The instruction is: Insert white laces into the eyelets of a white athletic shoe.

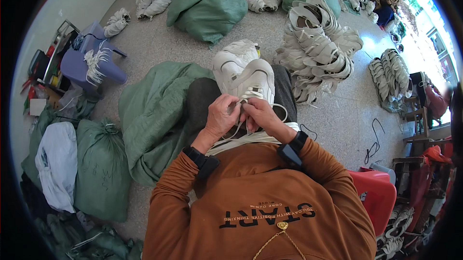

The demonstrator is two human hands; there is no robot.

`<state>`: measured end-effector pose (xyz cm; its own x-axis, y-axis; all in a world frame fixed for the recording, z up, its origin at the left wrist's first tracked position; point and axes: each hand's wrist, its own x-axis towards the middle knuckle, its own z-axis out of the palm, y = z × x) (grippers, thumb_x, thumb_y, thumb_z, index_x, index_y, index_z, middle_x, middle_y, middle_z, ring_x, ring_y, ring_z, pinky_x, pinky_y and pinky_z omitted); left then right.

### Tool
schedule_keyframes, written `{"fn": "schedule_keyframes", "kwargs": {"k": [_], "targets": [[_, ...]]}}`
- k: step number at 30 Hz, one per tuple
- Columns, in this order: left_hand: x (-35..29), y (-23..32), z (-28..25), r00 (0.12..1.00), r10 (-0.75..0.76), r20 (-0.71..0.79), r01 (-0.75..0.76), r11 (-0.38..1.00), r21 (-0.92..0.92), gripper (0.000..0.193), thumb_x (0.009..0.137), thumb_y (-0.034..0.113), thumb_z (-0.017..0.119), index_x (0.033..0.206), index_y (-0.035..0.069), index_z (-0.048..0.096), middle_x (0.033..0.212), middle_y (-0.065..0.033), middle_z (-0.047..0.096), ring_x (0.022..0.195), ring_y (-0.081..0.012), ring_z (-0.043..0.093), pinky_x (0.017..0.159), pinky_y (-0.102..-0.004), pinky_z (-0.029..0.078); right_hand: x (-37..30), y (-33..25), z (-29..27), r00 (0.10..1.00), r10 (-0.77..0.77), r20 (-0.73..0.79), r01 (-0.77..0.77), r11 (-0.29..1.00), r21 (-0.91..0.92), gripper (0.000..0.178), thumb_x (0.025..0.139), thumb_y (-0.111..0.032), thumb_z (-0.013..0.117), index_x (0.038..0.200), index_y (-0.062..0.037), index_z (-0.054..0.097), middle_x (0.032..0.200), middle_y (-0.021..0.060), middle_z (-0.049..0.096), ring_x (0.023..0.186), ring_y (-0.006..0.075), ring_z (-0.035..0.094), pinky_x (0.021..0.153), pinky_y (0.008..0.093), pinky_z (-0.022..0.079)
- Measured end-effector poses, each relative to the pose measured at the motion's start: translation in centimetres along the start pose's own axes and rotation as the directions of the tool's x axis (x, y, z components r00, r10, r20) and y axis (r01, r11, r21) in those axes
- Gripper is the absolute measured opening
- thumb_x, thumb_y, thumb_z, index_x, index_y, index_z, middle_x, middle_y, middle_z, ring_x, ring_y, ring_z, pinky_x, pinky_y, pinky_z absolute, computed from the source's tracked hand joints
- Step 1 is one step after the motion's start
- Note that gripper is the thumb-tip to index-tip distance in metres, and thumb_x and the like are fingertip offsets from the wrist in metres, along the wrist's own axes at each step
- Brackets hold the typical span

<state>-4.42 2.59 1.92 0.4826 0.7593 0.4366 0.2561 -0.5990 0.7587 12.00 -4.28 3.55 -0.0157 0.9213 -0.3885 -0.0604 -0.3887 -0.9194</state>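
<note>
Speckled floor (149,33) spreads around the seated person, carrying a shoe pile (318,55) beyond the right knee, a green sack (154,110) against the left leg, and, toward its left edge, a purple stool (79,67) with a lace bunch (96,62) hanging over its side. At the far edge of the lap, between the knees, sits the white shoe (258,74) being worked, its opening toward the body; a second shoe (236,60) lies just beside it on the left. Both hands meet over the worked shoe's tongue: the left hand (223,114) pinches a lace (238,129) between thumb and fingertips, and the right hand (263,115) seems to pinch it too, though its fingertips are partly hidden. Lacing looks partly done: strands already cross the tongue, while a loose loop and hanging lengths remain unfastened. More loose laces (255,138) lie across the lap, nearer the waist.
</note>
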Motion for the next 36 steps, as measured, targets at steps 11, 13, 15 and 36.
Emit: {"fn": "schedule_keyframes", "kwargs": {"k": [11,13,15,36], "targets": [[-0.4,-0.2,-0.5,0.999,0.041,-0.011,-0.041,0.999,-0.007,0.012,0.081,0.002,0.067,0.093,0.001,0.063,0.084,-0.0136,0.064,0.076,-0.03,0.066,0.068,-0.0366,0.053,-9.7,2.4,-12.9,0.991,0.112,0.069,-0.042,0.766,-0.641,0.027,0.096,-0.02,0.053,0.078,-0.0016,0.061,0.062,0.0071,0.058,0.055,0.0177,0.06,0.053,0.033,0.047],[-0.1,-0.4,-0.1,0.997,0.074,-0.027,-0.074,0.997,0.017,0.013,0.081,0.001,0.067,0.094,0.001,0.064,0.082,-0.0125,0.063,0.073,-0.0265,0.066,0.067,-0.0339,0.053,-13.3,6.8,-19.3,0.981,0.175,-0.086,-0.168,0.537,-0.827,0.024,0.09,-0.02,0.055,0.079,-0.0011,0.066,0.066,0.016,0.062,0.062,0.0288,0.064,0.058,0.0416,0.05],[-0.2,-0.4,-0.1,0.997,0.067,-0.022,-0.067,0.998,0.022,0.013,0.081,0.002,0.067,0.093,0.001,0.064,0.082,-0.012,0.063,0.073,-0.0267,0.066,0.066,-0.0338,0.053,-14.9,9.4,-21.0,0.978,0.16,-0.131,-0.186,0.402,-0.896,0.024,0.087,-0.02,0.055,0.079,-0.0014,0.068,0.069,0.0201,0.064,0.067,0.0351,0.066,0.061,0.0464,0.051],[4.5,0.8,-0.3,0.931,0.124,0.342,-0.176,0.976,0.126,0.018,0.083,0.012,0.069,0.092,0.001,0.059,0.094,-0.0142,0.055,0.09,-0.0341,0.058,0.08,-0.0412,0.049,-3.7,1.4,-5.7,0.874,-0.474,-0.106,0.35,0.766,-0.539,0.017,0.095,-0.016,0.062,0.096,0.001,0.061,0.072,0.0146,0.059,0.068,0.0321,0.06,0.064,0.0394,0.049]]}}
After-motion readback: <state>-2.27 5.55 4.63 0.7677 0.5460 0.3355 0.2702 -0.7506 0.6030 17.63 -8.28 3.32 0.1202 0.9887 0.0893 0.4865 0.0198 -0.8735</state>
